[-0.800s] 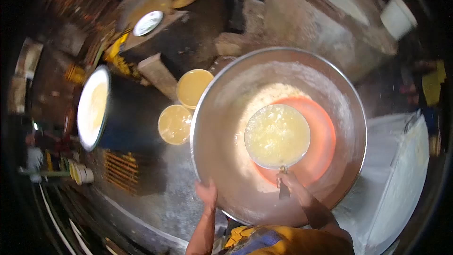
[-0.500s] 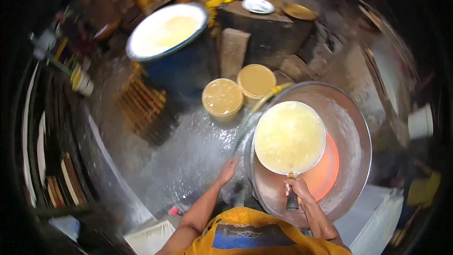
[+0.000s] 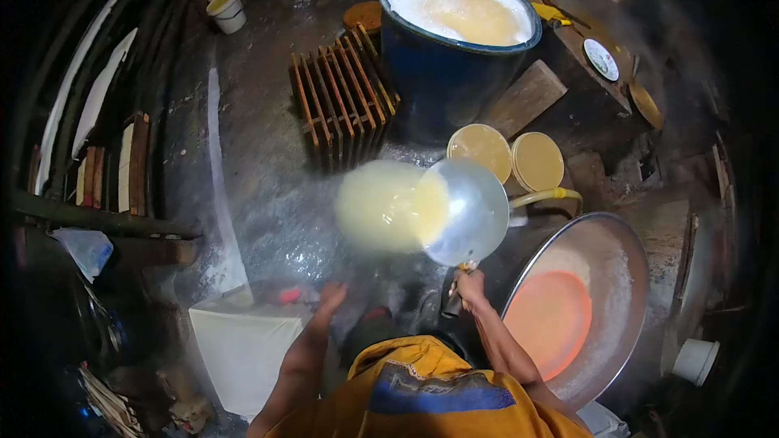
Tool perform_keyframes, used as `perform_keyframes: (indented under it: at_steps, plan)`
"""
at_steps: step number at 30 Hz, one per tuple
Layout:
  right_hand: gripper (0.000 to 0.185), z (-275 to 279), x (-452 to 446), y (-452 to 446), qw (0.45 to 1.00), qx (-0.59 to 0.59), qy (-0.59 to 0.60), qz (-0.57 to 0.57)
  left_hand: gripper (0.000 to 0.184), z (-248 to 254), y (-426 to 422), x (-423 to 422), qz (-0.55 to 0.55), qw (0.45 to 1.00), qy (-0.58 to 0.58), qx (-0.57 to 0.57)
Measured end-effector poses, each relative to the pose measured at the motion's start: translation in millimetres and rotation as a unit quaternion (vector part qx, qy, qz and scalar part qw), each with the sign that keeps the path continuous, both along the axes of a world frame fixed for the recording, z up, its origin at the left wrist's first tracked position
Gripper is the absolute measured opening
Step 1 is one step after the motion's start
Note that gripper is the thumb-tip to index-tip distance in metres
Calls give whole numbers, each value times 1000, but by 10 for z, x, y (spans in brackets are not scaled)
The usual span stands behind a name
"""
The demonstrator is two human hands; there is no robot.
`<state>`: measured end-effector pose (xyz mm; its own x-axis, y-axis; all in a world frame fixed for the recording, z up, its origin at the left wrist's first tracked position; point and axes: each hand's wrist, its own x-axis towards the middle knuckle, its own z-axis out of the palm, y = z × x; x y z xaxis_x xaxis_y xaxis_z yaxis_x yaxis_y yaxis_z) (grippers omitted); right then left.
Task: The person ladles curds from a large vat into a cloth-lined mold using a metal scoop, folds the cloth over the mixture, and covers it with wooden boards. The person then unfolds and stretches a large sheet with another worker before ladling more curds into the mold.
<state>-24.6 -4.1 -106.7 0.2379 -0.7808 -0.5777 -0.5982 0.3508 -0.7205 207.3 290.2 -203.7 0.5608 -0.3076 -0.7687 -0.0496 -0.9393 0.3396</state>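
My right hand (image 3: pixel 469 287) is closed round the dark handle of a round metal pan (image 3: pixel 475 209). The pan is tilted to the left, and pale yellow liquid (image 3: pixel 381 207) spills out over its left side in a wide sheet above the wet floor. My left hand (image 3: pixel 332 295) is lower left of the liquid, near a white cloth-covered block (image 3: pixel 243 349); its fingers are too small and blurred to read. To the right stands a large metal basin (image 3: pixel 621 276) with an orange round vessel (image 3: pixel 552 320) in it.
A blue barrel (image 3: pixel 430 81) of foamy liquid stands ahead, beside a slatted wooden rack (image 3: pixel 341 97). Two filled buckets, a left one (image 3: pixel 480 150) and a right one (image 3: pixel 537 161), stand beyond the pan. A yellow hose (image 3: pixel 548 195) curves by the basin.
The pan has moved from over the basin to the left and tipped, and its liquid is now pouring out. The view has turned left. My left hand remains apart from the pan.
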Motion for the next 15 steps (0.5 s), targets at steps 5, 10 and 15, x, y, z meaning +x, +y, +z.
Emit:
perform_keyframes:
  at_steps: [5,10,15]
  plan:
    - [20,545,-344,-328,896,-440,47,22,47,26,-690,-322,-96,993,-13,-62]
    - [10,1492,-1248,-491,924,-168,-245,-241,57,677,-1829,-1000,-156,968,16,-198]
    - [14,901,-3014,-557,885,-61,-270,-375,64,1222,-2832,-1811,-201,930,96,-294]
